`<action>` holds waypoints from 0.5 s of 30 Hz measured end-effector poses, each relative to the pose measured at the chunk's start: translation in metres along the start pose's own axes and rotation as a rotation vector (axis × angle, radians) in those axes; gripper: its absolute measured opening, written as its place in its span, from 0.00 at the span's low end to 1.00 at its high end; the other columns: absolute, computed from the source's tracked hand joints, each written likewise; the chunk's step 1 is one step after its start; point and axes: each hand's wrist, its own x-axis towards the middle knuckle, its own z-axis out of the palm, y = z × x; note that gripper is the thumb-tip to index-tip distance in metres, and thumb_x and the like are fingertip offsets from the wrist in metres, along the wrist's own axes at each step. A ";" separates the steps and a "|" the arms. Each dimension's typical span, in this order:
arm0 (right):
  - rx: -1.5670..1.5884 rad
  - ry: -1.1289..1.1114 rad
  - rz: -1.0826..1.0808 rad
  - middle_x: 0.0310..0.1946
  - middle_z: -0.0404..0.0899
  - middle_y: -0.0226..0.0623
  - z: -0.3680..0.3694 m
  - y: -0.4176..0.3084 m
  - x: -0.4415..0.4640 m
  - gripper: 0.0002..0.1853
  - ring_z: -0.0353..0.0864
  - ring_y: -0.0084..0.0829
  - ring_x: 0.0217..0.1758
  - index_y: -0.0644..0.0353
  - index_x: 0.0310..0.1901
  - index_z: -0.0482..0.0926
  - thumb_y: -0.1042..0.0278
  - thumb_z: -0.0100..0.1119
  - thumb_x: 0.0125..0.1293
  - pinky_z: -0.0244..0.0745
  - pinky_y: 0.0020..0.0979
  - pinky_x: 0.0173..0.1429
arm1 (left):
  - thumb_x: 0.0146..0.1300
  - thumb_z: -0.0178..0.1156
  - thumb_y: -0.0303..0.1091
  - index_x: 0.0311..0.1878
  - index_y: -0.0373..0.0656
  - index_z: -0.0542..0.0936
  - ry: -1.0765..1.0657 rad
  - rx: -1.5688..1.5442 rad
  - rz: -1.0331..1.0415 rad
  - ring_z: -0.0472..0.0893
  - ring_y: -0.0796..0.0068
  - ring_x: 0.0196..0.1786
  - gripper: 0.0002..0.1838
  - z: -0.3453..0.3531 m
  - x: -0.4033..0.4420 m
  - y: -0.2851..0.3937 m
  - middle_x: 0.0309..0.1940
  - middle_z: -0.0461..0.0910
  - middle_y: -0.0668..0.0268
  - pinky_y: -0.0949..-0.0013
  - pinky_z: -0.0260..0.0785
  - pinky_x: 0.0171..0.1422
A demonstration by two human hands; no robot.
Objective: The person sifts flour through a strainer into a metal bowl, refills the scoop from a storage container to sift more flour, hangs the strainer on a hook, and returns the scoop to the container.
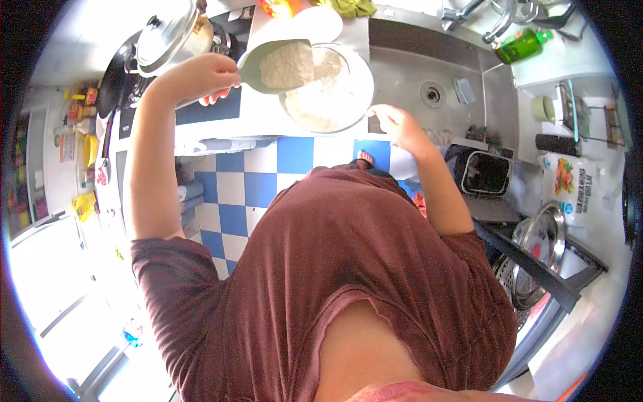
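Observation:
My left hand [209, 75] is closed around the handle end of a grey-green scoop [254, 67]. A heap of off-white, flour-like powder [287, 65] lies in the scoop. The scoop's front edge is over the left side of a wide round bowl [368, 87]. More pale powder [321, 107] is inside the bowl, partly washed out by glare. At the bowl's right rim, my right hand [396, 125] pinches the edge between thumb and fingers.
A lidded pot [173, 40] stands on the stove at the far left. Right of the bowl is a steel sink [408, 74], with a green bottle [522, 47] behind it. A dish rack [536, 268] with metal lids stands at the right.

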 end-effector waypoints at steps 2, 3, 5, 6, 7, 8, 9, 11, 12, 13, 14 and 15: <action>0.003 0.005 0.020 0.43 0.83 0.41 0.001 0.005 0.000 0.15 0.80 0.27 0.38 0.61 0.52 0.78 0.67 0.49 0.69 0.74 0.29 0.44 | 0.66 0.52 0.40 0.31 0.42 0.76 0.000 -0.089 0.002 0.73 0.82 0.22 0.13 0.008 0.000 -0.013 0.19 0.73 0.73 0.76 0.67 0.24; 0.005 -0.001 0.047 0.43 0.83 0.41 0.002 0.006 0.000 0.15 0.80 0.27 0.39 0.61 0.52 0.78 0.67 0.49 0.69 0.74 0.29 0.44 | 0.66 0.52 0.40 0.31 0.42 0.76 0.019 -0.126 0.003 0.72 0.83 0.22 0.13 0.013 -0.001 -0.019 0.19 0.73 0.73 0.76 0.67 0.24; 0.000 0.005 0.065 0.43 0.83 0.42 0.003 0.007 -0.001 0.15 0.81 0.29 0.40 0.62 0.52 0.78 0.66 0.49 0.70 0.74 0.30 0.46 | 0.66 0.52 0.40 0.30 0.43 0.75 0.058 -0.200 0.002 0.72 0.83 0.22 0.12 0.025 -0.005 -0.026 0.19 0.73 0.74 0.77 0.66 0.24; -0.008 0.017 0.055 0.43 0.83 0.42 0.004 0.007 -0.001 0.15 0.81 0.29 0.41 0.63 0.51 0.78 0.66 0.48 0.70 0.74 0.30 0.47 | 0.65 0.52 0.40 0.29 0.45 0.75 0.061 -0.272 -0.023 0.71 0.84 0.22 0.12 0.031 -0.008 -0.026 0.20 0.73 0.74 0.78 0.65 0.25; -0.014 0.024 0.044 0.43 0.83 0.43 0.005 0.007 -0.001 0.15 0.81 0.30 0.42 0.63 0.51 0.78 0.66 0.48 0.70 0.74 0.30 0.47 | 0.65 0.53 0.39 0.30 0.44 0.75 0.068 -0.305 -0.020 0.72 0.84 0.23 0.11 0.036 -0.010 -0.029 0.20 0.73 0.74 0.78 0.65 0.26; -0.021 0.030 0.033 0.43 0.83 0.43 0.006 0.008 -0.001 0.15 0.81 0.31 0.42 0.64 0.50 0.78 0.65 0.48 0.70 0.73 0.31 0.48 | 0.64 0.53 0.39 0.30 0.43 0.76 0.075 -0.339 -0.018 0.72 0.83 0.24 0.11 0.041 -0.011 -0.031 0.21 0.73 0.73 0.77 0.66 0.27; -0.024 0.032 0.020 0.44 0.83 0.43 0.007 0.011 0.000 0.15 0.81 0.32 0.43 0.64 0.50 0.78 0.65 0.48 0.70 0.73 0.31 0.49 | 0.63 0.53 0.38 0.31 0.42 0.76 0.081 -0.372 -0.015 0.72 0.83 0.24 0.11 0.046 -0.011 -0.035 0.22 0.73 0.73 0.76 0.66 0.28; -0.028 0.035 0.003 0.44 0.83 0.44 0.008 0.017 0.001 0.14 0.81 0.33 0.44 0.65 0.49 0.78 0.65 0.47 0.71 0.72 0.31 0.50 | 0.64 0.54 0.38 0.30 0.42 0.76 0.089 -0.455 0.000 0.71 0.84 0.24 0.10 0.057 -0.010 -0.043 0.22 0.72 0.74 0.77 0.65 0.27; -0.028 0.034 0.000 0.44 0.82 0.44 0.008 0.019 0.000 0.14 0.81 0.33 0.44 0.65 0.49 0.78 0.65 0.47 0.71 0.72 0.31 0.51 | 0.64 0.54 0.38 0.30 0.42 0.76 0.104 -0.497 -0.010 0.71 0.84 0.24 0.10 0.061 -0.011 -0.043 0.22 0.72 0.74 0.77 0.65 0.27; -0.029 0.033 0.001 0.44 0.82 0.44 0.009 0.021 0.000 0.14 0.80 0.33 0.44 0.64 0.50 0.77 0.65 0.47 0.71 0.72 0.31 0.51 | 0.64 0.54 0.38 0.30 0.42 0.76 0.118 -0.539 -0.021 0.70 0.85 0.24 0.11 0.066 -0.011 -0.044 0.22 0.72 0.74 0.77 0.64 0.27; -0.029 0.033 0.001 0.44 0.82 0.44 0.009 0.021 0.000 0.14 0.80 0.34 0.44 0.64 0.50 0.77 0.65 0.47 0.71 0.72 0.31 0.51 | 0.65 0.54 0.37 0.32 0.41 0.77 0.114 -0.639 -0.015 0.70 0.85 0.23 0.11 0.072 -0.009 -0.051 0.22 0.71 0.74 0.78 0.64 0.27; -0.030 0.034 0.004 0.44 0.82 0.44 0.009 0.021 -0.001 0.15 0.80 0.34 0.44 0.64 0.50 0.77 0.65 0.46 0.71 0.72 0.31 0.51 | 0.65 0.54 0.37 0.33 0.40 0.77 0.122 -0.665 -0.003 0.70 0.85 0.23 0.11 0.077 -0.007 -0.054 0.22 0.71 0.74 0.78 0.63 0.27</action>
